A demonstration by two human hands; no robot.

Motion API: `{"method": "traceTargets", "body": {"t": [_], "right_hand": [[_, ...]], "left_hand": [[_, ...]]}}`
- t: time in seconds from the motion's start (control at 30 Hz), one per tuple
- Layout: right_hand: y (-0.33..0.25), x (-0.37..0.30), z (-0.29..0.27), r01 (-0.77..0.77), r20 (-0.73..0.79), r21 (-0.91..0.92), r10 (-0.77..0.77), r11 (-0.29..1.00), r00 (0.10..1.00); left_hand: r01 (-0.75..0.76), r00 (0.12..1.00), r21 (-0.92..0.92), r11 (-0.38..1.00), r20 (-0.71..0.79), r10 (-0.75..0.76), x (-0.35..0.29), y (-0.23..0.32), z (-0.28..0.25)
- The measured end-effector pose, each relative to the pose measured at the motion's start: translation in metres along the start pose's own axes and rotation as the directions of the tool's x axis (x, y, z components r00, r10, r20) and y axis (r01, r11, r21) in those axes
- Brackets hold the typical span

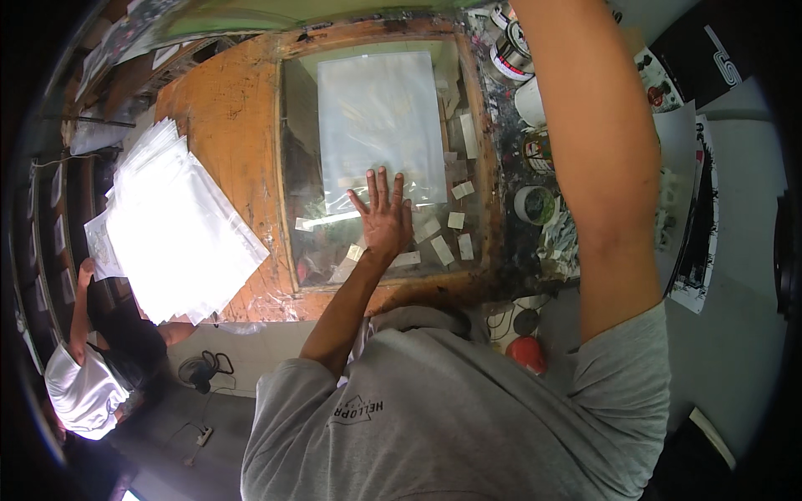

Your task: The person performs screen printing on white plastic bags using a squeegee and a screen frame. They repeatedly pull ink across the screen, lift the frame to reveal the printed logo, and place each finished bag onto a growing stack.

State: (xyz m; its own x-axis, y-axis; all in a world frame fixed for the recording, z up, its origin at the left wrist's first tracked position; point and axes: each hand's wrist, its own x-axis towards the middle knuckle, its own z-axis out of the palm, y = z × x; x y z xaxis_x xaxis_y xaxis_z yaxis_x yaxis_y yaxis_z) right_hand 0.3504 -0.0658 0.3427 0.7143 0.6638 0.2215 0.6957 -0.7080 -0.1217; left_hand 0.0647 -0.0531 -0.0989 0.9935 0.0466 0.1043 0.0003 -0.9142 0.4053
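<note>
My left hand (386, 221) lies flat with its fingers spread on the near end of a clear plastic bag or sleeve (380, 108). The bag rests on a glass panel (302, 159) set in a wooden frame, its near edge shiny and creased. Several short strips of pale tape (441, 250) are stuck to the glass around the hand. My right arm (606, 159) is raised across the right side and leaves the picture at the top edge, so the right hand is hidden.
A pile of similar white sleeves (180, 234) covers the wooden table's left part (219, 108). A co-worker (83, 384) at lower left holds its edge. A green-edged screen frame (225, 18) spans the top. Cans (511, 60) and a cup (535, 204) crowd the right ledge.
</note>
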Motion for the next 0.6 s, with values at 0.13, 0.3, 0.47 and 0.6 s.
{"method": "traceTargets", "body": {"t": [0.13,0.3,0.47,0.6], "right_hand": [[0.004,-0.033,-0.019,0.057,0.056,0.159,-0.067,0.986,0.996],[-0.041,-0.097,0.049,-0.138,0.088,0.268,0.118,0.953,0.989],[-0.065,-0.222,0.158,-0.043,-0.195,0.193,0.081,0.980,0.977],[-0.021,-0.222,0.255,-0.128,-0.013,0.311,0.139,0.942,0.990]], "left_hand": [[-0.024,1.000,-0.106,0.994,-0.022,0.022,-0.002,0.004,-0.011],[0.056,0.988,-0.658,0.751,-0.072,-0.137,0.001,0.026,-0.128],[-0.010,0.907,-0.753,-0.658,0.270,-0.322,-0.036,0.047,-0.206],[0.239,0.642,-0.567,-0.788,0.702,-0.310,-0.064,0.003,-0.136]]}}
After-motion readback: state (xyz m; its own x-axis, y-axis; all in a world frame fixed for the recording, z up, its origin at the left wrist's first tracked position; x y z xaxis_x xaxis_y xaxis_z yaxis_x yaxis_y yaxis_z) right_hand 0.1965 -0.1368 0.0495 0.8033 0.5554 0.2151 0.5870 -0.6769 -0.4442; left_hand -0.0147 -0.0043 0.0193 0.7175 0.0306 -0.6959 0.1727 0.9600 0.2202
